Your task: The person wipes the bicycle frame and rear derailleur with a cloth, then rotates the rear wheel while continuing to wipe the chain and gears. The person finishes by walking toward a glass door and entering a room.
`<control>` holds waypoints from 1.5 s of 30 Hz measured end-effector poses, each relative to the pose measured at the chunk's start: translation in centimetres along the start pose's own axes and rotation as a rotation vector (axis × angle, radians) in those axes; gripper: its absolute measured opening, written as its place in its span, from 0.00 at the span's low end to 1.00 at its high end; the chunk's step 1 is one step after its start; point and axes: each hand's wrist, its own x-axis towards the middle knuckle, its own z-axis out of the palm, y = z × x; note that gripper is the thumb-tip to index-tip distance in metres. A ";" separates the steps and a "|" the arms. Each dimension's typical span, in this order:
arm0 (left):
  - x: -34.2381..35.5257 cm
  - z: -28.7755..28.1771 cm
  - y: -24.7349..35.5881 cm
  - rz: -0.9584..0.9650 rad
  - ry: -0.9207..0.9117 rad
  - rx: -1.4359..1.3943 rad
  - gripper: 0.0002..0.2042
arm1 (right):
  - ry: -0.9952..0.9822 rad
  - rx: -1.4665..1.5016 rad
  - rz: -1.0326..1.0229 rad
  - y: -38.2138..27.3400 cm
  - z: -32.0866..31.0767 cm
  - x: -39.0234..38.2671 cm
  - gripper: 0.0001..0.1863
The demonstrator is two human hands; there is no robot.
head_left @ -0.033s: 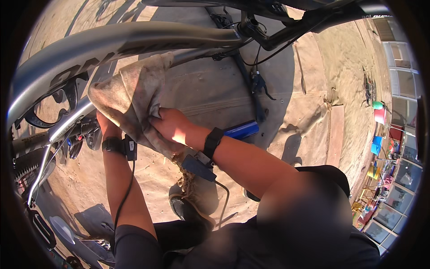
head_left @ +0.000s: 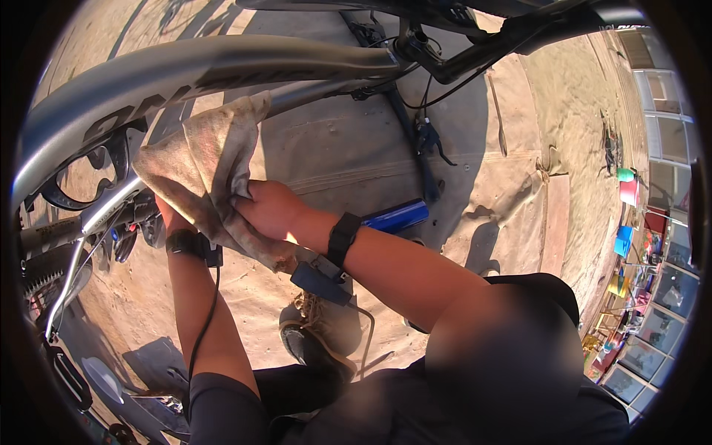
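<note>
Both hands sit just below the grey bike frame tube (head_left: 222, 70), whose long axis runs left-right above them; I see my right hand (head_left: 271, 208) closed on the dirty rag (head_left: 204, 159), nearer the tube, left hand (head_left: 167, 215) mostly hidden behind the cloth, grip unclear.

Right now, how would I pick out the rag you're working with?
Find the big grey bicycle frame tube arching across the top. Just under it, both hands bunch a dirty beige cloth, the right hand gripping its lower fold. It is the only soft, crumpled thing among hard metal parts.
</note>
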 end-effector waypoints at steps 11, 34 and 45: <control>-4.8 7.8 9.8 -0.185 -0.315 -0.617 0.32 | 0.026 -0.306 0.182 12.7 -1.1 -5.8 0.19; -9.6 16.8 21.6 0.720 -0.048 0.495 0.15 | -0.380 -0.682 -0.285 0.1 -21.4 -9.0 0.24; -6.2 28.2 17.9 0.946 -0.116 0.898 0.19 | -0.171 -0.295 -0.032 4.8 -24.7 -16.4 0.24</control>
